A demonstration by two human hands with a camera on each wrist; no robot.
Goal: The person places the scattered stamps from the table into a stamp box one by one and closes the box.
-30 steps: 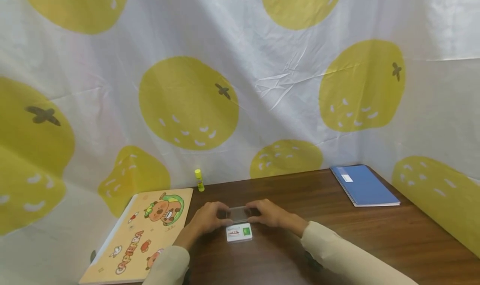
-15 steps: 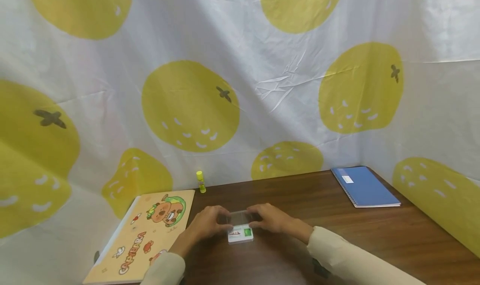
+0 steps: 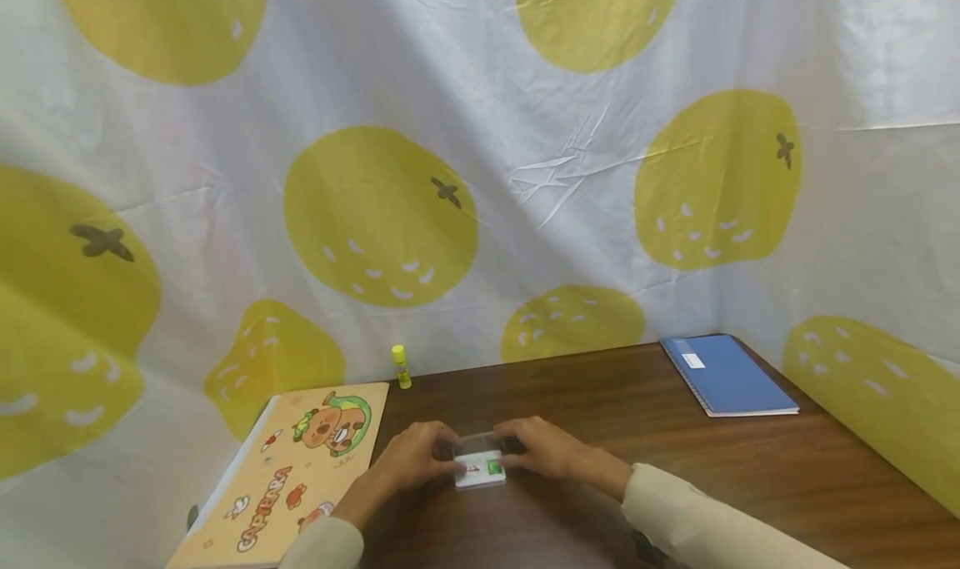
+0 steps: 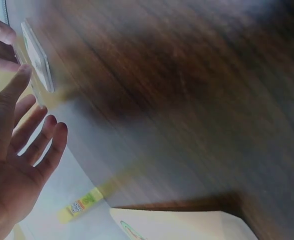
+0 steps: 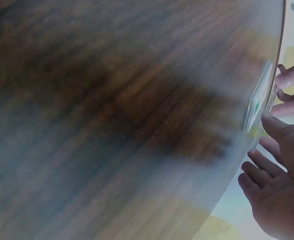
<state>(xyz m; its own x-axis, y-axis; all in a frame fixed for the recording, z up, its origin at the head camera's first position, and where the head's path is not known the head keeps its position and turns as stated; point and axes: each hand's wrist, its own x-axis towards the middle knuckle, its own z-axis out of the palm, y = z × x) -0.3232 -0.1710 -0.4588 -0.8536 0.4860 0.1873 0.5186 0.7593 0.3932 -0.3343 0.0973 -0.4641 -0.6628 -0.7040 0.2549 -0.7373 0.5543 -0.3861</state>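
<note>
A clear plastic lid point(image 3: 474, 444) is held level between both hands, close over a flat clear case point(image 3: 480, 479) with a white card with a green patch in it. My left hand point(image 3: 415, 456) pinches the lid's left edge between thumb and fingers. On the opposite edge, my right hand point(image 3: 546, 450) does the same. From the left wrist, the lid point(image 4: 35, 92) appears as a thin transparent sheet beside the case point(image 4: 40, 57), a narrow gap between them. The right wrist view shows the case point(image 5: 257, 100) lying on the table near the right thumb.
To the left lies a large tan book point(image 3: 273, 477) with capybara pictures. A yellow glue stick point(image 3: 401, 367) stands at the back edge by a fruit-print curtain point(image 3: 555, 244). A blue spiral notebook point(image 3: 731, 375) is at the back right of the brown wooden table point(image 3: 600, 386).
Both hands have brought the clear lid toward the person, from behind the case to over it. The lid now overlaps much of the card in the head view. The case stays in place.
</note>
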